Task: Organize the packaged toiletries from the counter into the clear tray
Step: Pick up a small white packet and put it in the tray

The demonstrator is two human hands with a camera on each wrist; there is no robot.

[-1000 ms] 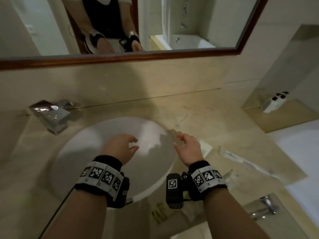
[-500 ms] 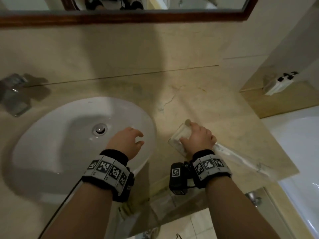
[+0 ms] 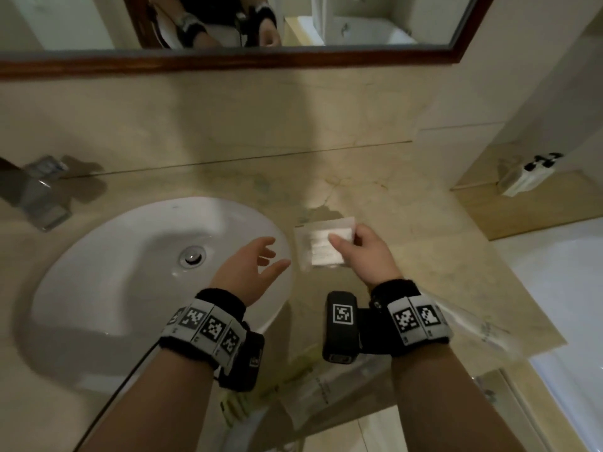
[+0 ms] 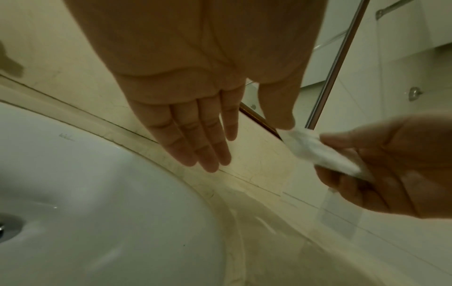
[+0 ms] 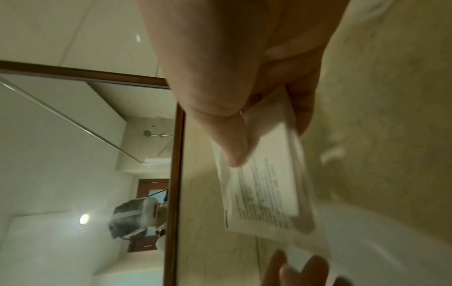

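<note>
Your forearms are bare. Each wrist wears a black cuff ringed by a grey band of black-and-white square markers: left wrist band [image 3: 208, 327], right wrist band [image 3: 416, 318]. A black camera box [image 3: 341, 326] sits beside the right cuff; a thin black cable [image 3: 107, 406] trails lower left.

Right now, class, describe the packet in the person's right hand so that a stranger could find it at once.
Start at the white sink set in the beige counter. Just right of its rim, the right hand pinches a small clear packet above the counter. Unlike the long clear packages by the counter's front edge, it is short, squarish, with white contents.

White sink [image 3: 130, 272] in beige counter [image 3: 375, 197], faucet [image 3: 36, 190] behind — wood-framed mirror [image 3: 228, 60] above
</note>
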